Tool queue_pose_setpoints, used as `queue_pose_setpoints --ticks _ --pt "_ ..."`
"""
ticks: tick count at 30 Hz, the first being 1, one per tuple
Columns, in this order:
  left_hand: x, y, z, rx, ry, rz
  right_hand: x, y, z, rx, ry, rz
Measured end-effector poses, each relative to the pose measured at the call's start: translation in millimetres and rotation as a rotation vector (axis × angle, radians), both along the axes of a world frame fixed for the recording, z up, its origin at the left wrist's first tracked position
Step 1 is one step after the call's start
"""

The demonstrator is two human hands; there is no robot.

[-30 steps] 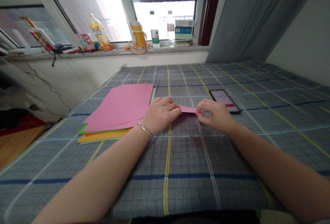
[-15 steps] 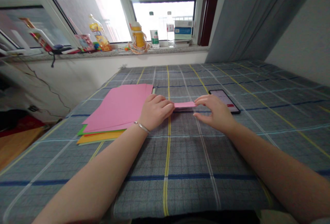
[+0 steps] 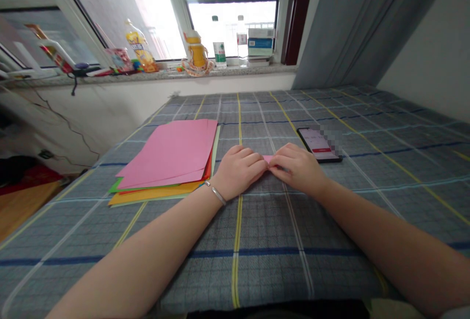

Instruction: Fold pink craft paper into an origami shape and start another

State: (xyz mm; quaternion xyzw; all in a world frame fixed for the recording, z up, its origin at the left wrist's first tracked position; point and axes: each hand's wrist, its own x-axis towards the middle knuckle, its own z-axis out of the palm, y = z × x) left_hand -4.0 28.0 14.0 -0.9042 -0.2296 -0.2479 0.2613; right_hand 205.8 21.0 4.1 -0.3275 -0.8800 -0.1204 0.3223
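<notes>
A narrow folded piece of pink paper (image 3: 267, 158) shows between my two hands, mostly covered by the fingers. My left hand (image 3: 240, 169) has its fingers closed together over the left part of the paper. At the other end, my right hand (image 3: 293, 166) pinches the paper between thumb and fingers, its tips almost touching the left fingertips. To the left lies a stack of coloured sheets with pink paper (image 3: 171, 150) on top and green, orange and red edges below. Beyond my right hand, a phone (image 3: 318, 143) rests face up.
Everything lies on a grey plaid cloth (image 3: 271, 226). At the back, a windowsill (image 3: 169, 71) holds a yellow cup (image 3: 197, 52), an orange-labelled bottle (image 3: 141, 49), clear bottles (image 3: 219, 47) and boxes (image 3: 260, 44). A grey curtain (image 3: 341, 25) hangs at the right.
Both hands have come closer together and slightly nearer to me, hiding more of the pink paper. My right thumb and fingers have closed from a wider gap into a pinch.
</notes>
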Motion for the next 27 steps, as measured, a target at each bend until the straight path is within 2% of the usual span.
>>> queue_pose_setpoints --ticks 11,21,27 --pt "-2 -2 9.6 -0.197 -0.055 0.05 7 3 1 -0.034 0.055 0.04" --pt "-15 5 22.9 -0.229 -0.062 0.024 14 7 5 -0.108 0.167 0.08" --pt "-26 11 29.6 -0.237 -0.067 0.008 20 11 7 -0.068 0.202 0.083"
